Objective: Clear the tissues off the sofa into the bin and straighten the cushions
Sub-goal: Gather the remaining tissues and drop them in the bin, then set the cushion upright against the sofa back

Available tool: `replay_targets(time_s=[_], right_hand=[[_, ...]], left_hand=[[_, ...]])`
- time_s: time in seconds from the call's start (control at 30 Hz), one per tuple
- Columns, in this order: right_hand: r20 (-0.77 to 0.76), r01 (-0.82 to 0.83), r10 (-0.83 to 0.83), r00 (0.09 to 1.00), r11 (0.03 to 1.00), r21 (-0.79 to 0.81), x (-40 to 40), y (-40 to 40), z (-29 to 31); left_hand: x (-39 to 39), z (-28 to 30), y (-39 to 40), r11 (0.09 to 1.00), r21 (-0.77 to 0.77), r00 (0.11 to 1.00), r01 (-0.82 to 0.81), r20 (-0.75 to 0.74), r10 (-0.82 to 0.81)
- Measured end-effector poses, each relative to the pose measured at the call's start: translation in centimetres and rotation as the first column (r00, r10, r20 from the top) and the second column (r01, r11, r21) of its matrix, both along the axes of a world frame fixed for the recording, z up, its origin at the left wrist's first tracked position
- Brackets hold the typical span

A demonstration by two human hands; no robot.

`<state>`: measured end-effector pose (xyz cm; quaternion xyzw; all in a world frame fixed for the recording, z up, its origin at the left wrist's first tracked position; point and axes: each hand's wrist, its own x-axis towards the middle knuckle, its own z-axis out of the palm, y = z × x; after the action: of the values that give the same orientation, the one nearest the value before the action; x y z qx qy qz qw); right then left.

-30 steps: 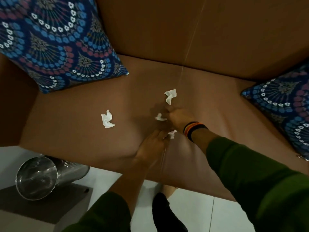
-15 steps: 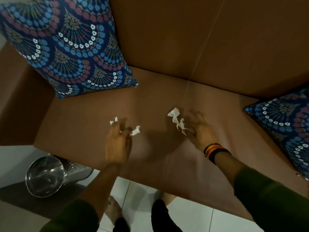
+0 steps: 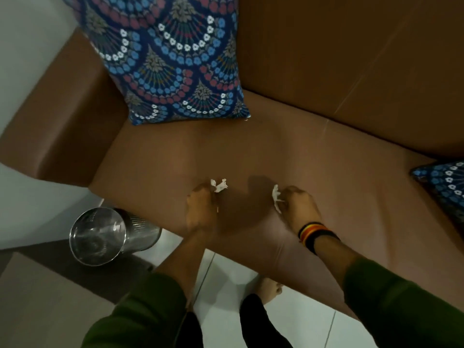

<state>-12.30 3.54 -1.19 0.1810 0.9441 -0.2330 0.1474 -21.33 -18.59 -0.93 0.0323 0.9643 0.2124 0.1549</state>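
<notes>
My left hand is closed over the brown sofa seat, with white crumpled tissues sticking out past its fingers. My right hand, with striped bands on the wrist, is closed on another white tissue. No loose tissue shows on the seat. A blue patterned cushion leans tilted against the backrest at the left. A second blue cushion shows at the right edge, mostly cut off. The shiny metal bin stands on the floor, left of my left arm.
The sofa armrest runs along the left, above the bin. A dark mat lies under the bin on white floor tiles. My legs and a bare foot stand at the sofa's front edge.
Both hands gathered the tissues off the seat and closed on them. My view shifted left and down, so the bin and left cushion sit more centrally.
</notes>
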Motion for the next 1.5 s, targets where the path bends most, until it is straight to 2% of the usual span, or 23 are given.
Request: replay_targets(time_s=[0.1,0.23,0.37,0.5,0.6,0.83,0.97,1.1,1.23,1.37,1.5], right_hand=[[-0.054,-0.002,-0.001,0.999,0.998,-0.055,-1.2,-5.5,2.2],[-0.109,-0.083,0.068,0.992,0.988,-0.133,-5.1,-15.3,4.1],[-0.124,-0.154,0.130,0.984,0.965,-0.213,-9.0,-26.3,3.8],[-0.088,-0.226,0.210,0.974,0.932,-0.282,-11.7,-37.0,1.2],[0.014,-0.254,0.268,0.963,0.927,-0.277,-13.0,-43.6,-1.6],[0.151,-0.282,0.335,0.930,0.915,-0.289,-15.6,-52.8,-7.8],[0.199,-0.255,0.324,0.925,0.917,-0.307,-14.5,-52.5,-8.5],[0.025,-0.312,0.325,0.945,0.923,-0.224,-12.6,-49.0,-5.7],[-0.117,-0.312,0.299,0.947,0.943,-0.113,-12.2,-43.0,-0.7],[-0.177,-0.187,0.194,0.965,0.981,0.060,-13.7,-35.4,3.9],[-0.230,-0.014,0.032,0.973,0.997,0.076,-16.7,-26.5,6.9]], left_hand=[[0.4,1.0,-4.5,0.999,0.037,0.999,-0.034,0.009,0.034],[-0.4,2.1,-14.4,0.987,0.104,0.992,-0.124,-0.009,0.126],[-1.6,1.5,-25.9,0.936,0.170,0.950,-0.310,0.009,0.313],[-1.9,-0.9,-35.0,0.883,0.128,0.893,-0.451,0.073,0.445],[-2.0,-4.0,-39.4,0.847,0.079,0.847,-0.526,0.134,0.514],[-2.4,-11.9,-43.5,0.837,0.199,0.845,-0.509,0.302,0.442],[-2.0,-11.9,-43.8,0.895,0.174,0.893,-0.410,0.276,0.355],[-1.2,-9.6,-43.2,0.938,0.159,0.943,-0.307,0.185,0.277],[-2.4,-4.8,-39.6,0.992,0.087,0.995,-0.096,-0.015,0.098],[-6.3,0.4,-33.2,0.991,0.124,0.990,0.057,-0.132,-0.040],[-11.7,3.8,-25.5,0.972,0.181,0.974,0.151,-0.197,-0.115]])
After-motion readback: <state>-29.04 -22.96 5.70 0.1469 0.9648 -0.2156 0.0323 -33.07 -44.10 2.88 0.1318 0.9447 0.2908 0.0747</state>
